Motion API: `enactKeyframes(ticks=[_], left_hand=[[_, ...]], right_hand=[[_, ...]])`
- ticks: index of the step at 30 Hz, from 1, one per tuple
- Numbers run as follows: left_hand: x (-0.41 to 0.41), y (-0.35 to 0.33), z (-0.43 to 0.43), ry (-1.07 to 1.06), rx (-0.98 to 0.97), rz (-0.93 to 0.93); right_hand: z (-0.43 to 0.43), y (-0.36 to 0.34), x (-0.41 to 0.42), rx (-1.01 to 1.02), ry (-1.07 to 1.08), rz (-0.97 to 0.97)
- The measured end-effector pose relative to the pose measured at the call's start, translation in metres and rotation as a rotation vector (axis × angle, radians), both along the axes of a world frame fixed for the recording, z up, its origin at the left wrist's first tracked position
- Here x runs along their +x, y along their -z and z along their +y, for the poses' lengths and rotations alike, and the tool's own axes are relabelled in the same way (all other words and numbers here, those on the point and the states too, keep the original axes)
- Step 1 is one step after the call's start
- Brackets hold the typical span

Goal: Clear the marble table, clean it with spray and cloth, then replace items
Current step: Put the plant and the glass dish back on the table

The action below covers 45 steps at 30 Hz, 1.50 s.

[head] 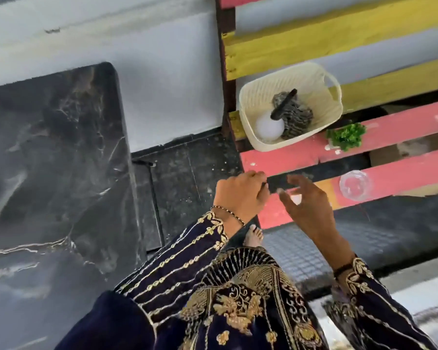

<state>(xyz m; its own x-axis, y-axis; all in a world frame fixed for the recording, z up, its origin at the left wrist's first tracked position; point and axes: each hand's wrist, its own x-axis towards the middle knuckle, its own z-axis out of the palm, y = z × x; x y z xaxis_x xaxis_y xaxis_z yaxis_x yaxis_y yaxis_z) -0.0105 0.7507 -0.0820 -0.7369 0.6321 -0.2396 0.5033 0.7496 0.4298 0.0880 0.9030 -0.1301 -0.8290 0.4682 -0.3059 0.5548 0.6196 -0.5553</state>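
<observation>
Marble counter (56, 147), left of frame: bare | cloth (297, 117) in basket (258, 97), plant (347, 137) and glass bowl (355, 184) on painted slats (402, 122), right | my left hand (240, 195) curled, seemingly empty; right hand (306, 205) open, fingers spread | clearing looks done; wiping unclear; replacing remains.

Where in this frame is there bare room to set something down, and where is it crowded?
The marble table is bare where visible, between white wall and dark floor. The yellow slats above the basket are free. Crowded: the pink slats, holding basket, green plant and glass bowl, with left hand and right hand over them.
</observation>
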Motion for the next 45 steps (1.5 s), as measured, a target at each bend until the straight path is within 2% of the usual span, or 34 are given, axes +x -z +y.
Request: enactKeyframes(ticks=[4,10,16,19,23,27,31,36,41,45], left_hand=[[-0.007,0.041,0.102,0.276,-0.006,-0.051],[-0.028,0.101,0.22,0.52,-0.044,0.105],[-0.043,0.135,0.306,0.605,-0.107,0.227],[-0.047,0.148,0.331,0.631,-0.168,0.198],[-0.053,0.152,0.338,0.61,-0.117,0.175],[-0.051,0.152,0.327,0.616,-0.102,0.193],[-0.038,0.14,0.286,0.527,-0.047,0.097],[-0.017,0.105,0.207,0.463,0.016,-0.089],[-0.005,0.069,0.11,0.345,0.041,-0.117],[0.001,0.026,0.008,0.147,0.069,-0.128]], right_hand=[[0.096,0.053,0.022,0.052,0.121,-0.133],[0.204,0.108,0.045,0.147,0.168,-0.291],[0.242,0.145,0.043,0.071,0.143,-0.375],[0.246,0.16,0.042,0.033,0.163,-0.335],[0.249,0.166,0.039,0.051,0.129,-0.303],[0.246,0.158,0.035,0.068,0.132,-0.335],[0.224,0.143,0.037,0.061,0.137,-0.332],[0.163,0.111,0.037,0.089,0.121,-0.264],[0.078,0.068,0.031,0.116,0.053,-0.227],[-0.003,0.018,0.026,0.15,-0.047,-0.152]])
